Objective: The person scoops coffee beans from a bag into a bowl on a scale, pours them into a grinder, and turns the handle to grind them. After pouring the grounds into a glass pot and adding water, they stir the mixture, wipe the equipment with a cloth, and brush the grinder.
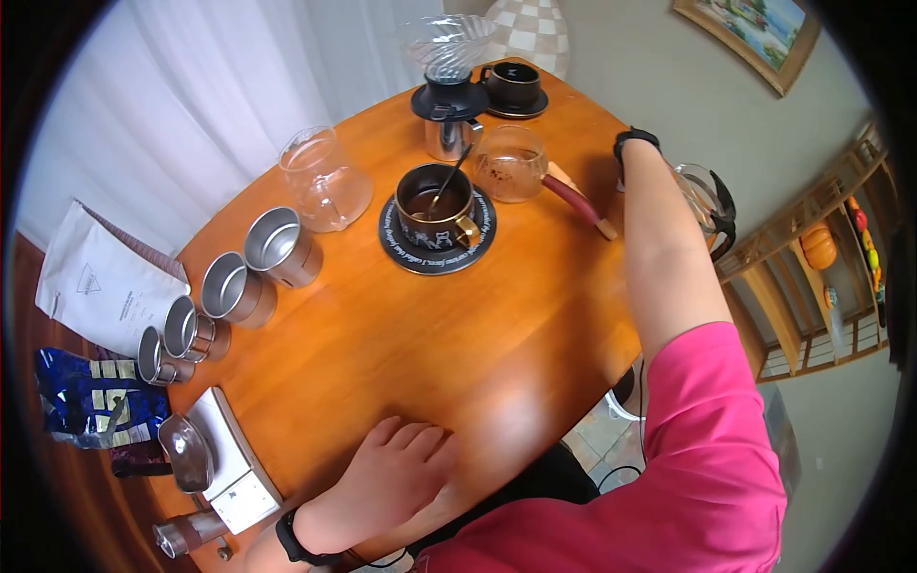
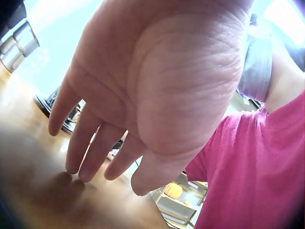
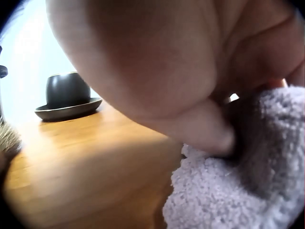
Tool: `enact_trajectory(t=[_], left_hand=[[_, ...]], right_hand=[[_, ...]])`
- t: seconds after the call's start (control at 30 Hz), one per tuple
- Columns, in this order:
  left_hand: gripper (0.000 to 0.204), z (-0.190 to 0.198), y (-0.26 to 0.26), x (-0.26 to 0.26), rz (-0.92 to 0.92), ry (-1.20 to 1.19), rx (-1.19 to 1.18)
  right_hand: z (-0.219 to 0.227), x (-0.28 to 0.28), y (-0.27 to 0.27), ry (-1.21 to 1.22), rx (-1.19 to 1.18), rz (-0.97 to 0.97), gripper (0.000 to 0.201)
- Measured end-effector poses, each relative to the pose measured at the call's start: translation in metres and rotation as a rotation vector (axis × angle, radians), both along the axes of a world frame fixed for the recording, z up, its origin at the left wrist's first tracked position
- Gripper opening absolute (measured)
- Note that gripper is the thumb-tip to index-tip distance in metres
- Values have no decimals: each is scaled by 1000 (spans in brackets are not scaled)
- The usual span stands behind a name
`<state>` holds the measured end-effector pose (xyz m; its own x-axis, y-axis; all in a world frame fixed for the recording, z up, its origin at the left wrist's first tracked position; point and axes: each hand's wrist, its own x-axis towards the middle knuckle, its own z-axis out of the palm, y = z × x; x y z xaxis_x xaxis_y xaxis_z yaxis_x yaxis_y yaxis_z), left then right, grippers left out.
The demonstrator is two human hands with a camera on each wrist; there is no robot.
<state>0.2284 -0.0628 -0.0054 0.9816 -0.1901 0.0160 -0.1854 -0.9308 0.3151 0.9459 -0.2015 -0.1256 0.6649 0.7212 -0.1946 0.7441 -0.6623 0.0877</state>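
At the table's right edge, my right hand point(image 3: 152, 62) grips a pale grey, fluffy towel point(image 3: 209, 195), its thumb pressed into the folds. In the head view the wrist and forearm hide that hand. My left hand point(image 1: 396, 473) is held over the front of the table, fingers loosely extended, with nothing in it; the left wrist view shows its bare palm. Mid-table, a black cup point(image 1: 418, 227) with a gold handle holds dark liquid and a spoon point(image 1: 451, 180), on a black saucer point(image 1: 396, 250). Nearest the right forearm is a glass server point(image 1: 511, 167) with a dark red handle.
Metal cups point(image 1: 277, 244) line the left side, beside a white bag point(image 1: 105, 277), a blue bag point(image 1: 95, 401) and a white scale point(image 1: 229, 458). A clear glass vessel point(image 1: 325, 181), a glass dripper point(image 1: 444, 53) and another black cup point(image 1: 514, 88) stand farther back.
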Motion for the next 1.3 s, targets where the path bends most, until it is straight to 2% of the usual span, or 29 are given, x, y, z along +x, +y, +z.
enact_trajectory(t=[0.07, 0.17, 0.2, 0.27, 0.3, 0.33, 0.4, 0.47, 0.53, 0.57, 0.63, 0.67, 0.73, 0.8, 0.83, 0.87, 0.93, 1.0, 1.07, 1.13, 1.2, 1.3], left_hand=[[41, 1, 0, -1, -10, 78, 39], [40, 1, -1, -1, 7, 69, 24], [40, 0, -2, 0, 16, 73, 21], [38, -2, -4, 1, -4, 70, 103], [38, -1, -6, 2, 5, 71, 103], [36, 1, -8, 3, -4, 99, 118], [35, 2, -13, 2, -2, 129, 126], [34, 2, -17, 0, 13, 132, 180], [34, 1, -20, -4, 12, 106, 188], [34, 2, -22, -7, -6, 72, 200], [33, 5, -25, -12, 1, 78, 194], [33, 7, -26, -15, -12, 77, 188], [33, 11, -29, -23, 3, 62, 207], [33, 16, -32, -31, 20, 45, 224], [33, 18, -33, -37, 32, 30, 250], [34, 20, -35, -42, 43, 19, 276], [34, 23, -39, -51, 78, 29, 280], [34, 27, -41, -58, 108, 37, 288], [36, 30, -44, -66, 111, 26, 292], [37, 26, -45, -71, 131, 12, 268], [39, 23, -45, -76, 155, -4, 248], [42, 20, -37, -77, 231, -23, 223]], right_hand=[[43, -66, 13, 4, -134, -174, 50], [130, -218, 59, -2, -345, -431, 44], [124, -213, 63, 0, -349, -421, 44], [108, -180, 72, 249, -262, -687, 30], [110, -146, 70, 509, 384, -909, 38], [115, -151, 74, 510, 379, -900, 38], [139, -173, 83, 447, 640, -565, 57], [182, -240, 83, 339, 762, -428, 72], [173, -185, 88, 414, 994, -227, 59], [182, -206, 92, 430, 987, -212, 59], [215, -248, 86, 342, 1223, -328, 34], [222, -262, 83, 139, 1217, -286, 32], [229, -301, 69, -114, 1214, -26, 34], [230, -363, 57, -19, 1299, 183, 36], [229, -397, 54, 191, 1296, 252, 36], [226, -429, 53, 404, 1284, 316, 36], [209, -474, 54, 328, 1137, 561, 33], [193, -506, 54, 123, 821, 938, 32], [180, -531, 52, 297, 481, 1044, 30], [166, -547, 49, 317, 321, 1108, 35], [154, -559, 47, 320, 301, 1134, 36], [143, -572, 47, 355, 135, 1177, 43]])
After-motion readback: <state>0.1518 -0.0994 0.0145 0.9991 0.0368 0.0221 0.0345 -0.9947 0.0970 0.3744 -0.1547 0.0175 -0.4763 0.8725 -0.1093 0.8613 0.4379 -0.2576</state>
